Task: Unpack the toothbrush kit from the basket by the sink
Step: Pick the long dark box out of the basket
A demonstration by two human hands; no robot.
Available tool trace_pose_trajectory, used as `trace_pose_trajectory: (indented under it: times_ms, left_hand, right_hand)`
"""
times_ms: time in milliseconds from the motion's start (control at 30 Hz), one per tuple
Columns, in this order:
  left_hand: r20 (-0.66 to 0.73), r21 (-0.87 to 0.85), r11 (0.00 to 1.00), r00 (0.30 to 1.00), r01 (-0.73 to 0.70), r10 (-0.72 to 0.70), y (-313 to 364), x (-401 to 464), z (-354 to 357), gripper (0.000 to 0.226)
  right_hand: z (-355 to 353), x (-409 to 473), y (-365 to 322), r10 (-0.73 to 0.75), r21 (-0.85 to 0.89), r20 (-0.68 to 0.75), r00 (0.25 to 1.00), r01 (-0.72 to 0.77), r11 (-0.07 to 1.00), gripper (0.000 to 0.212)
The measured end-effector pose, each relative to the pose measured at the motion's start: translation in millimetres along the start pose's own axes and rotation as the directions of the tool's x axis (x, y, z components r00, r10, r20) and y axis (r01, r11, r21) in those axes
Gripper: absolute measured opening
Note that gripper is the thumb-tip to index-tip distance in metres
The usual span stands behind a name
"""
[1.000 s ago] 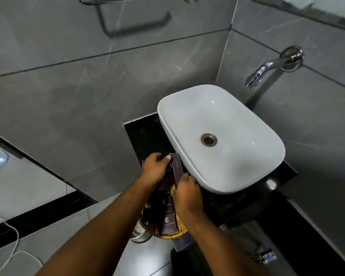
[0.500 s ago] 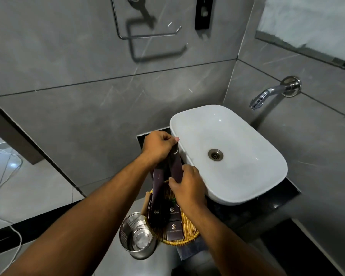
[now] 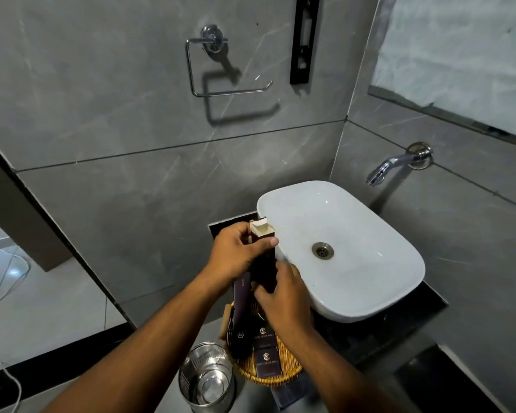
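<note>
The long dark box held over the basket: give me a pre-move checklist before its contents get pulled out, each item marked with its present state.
1. Top flap of the long dark box open: ok, pale inside shows.
2. Left hand gripping the box near its top: ok.
3. Right hand supporting the lower part: ok.
4. Toothbrush inside: cannot tell, the opening shows nothing.
5. Box clear of the basket: ok, lifted above it.
6. Sink beside the box dry: cannot tell.

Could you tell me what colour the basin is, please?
The basin is plain glossy white, seen in the head view.
</note>
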State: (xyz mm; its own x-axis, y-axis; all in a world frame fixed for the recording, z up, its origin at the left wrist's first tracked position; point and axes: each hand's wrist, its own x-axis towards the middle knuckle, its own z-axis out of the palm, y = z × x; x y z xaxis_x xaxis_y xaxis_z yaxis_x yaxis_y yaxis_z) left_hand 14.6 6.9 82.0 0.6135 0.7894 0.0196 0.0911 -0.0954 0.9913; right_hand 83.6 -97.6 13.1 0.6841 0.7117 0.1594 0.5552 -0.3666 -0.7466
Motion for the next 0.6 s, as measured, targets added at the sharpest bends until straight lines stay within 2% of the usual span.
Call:
trace_pose_trajectory:
  times_ms: [67,133,167,233,267,300,367,467,600]
  left_hand:
    - [-0.027,-0.013,1.0,0.999,-0.021,0.021,-3,-6,0,0.015]
    - [-0.004,-0.015,0.999,0.999,-0.044,0.044,-4,-10,-1,0.011]
    - [0.016,-0.011,0.999,0.999,-0.051,0.052,-5,-12,-3,0.012]
    - [0.065,0.024,0.998,0.996,-0.058,0.056,-5,-14,-9,0.015]
    - [0.089,0.046,0.997,0.995,-0.058,0.054,-5,-15,-11,0.016]
    - [0.104,0.063,0.996,0.993,-0.058,0.052,-5,-15,-12,0.019]
    - [0.119,0.089,0.994,0.991,-0.067,0.056,-3,-16,-12,0.022]
    - [0.146,0.137,0.985,0.986,-0.104,0.083,3,-18,-7,0.026]
    - [0.172,0.098,0.99,0.981,-0.102,0.085,9,-19,-7,0.032]
  right_hand:
    - [-2,-3,-1,-0.003,0.021,0.047,0.999,0.002,1.0,0.046]
    - [-12,-3,-2,-0.017,0.08,0.145,0.989,0.005,0.997,0.035]
    - [-22,0,-5,0.01,0.168,0.192,0.981,-0.043,0.985,0.027]
    - [-46,18,-17,0.111,0.409,0.219,0.969,-0.195,0.891,0.014]
    - [-60,29,-24,0.124,0.49,0.19,0.974,-0.203,0.847,0.015]
    - [-73,41,-32,0.09,0.501,0.152,0.984,-0.155,0.851,0.016]
    - [-94,60,-51,-0.046,0.402,0.179,0.983,-0.03,0.915,0.021]
    - [-101,71,-71,-0.144,0.196,0.356,0.923,0.077,0.978,0.024]
    - [-96,74,-78,-0.209,0.14,0.461,0.862,0.162,0.977,0.022]
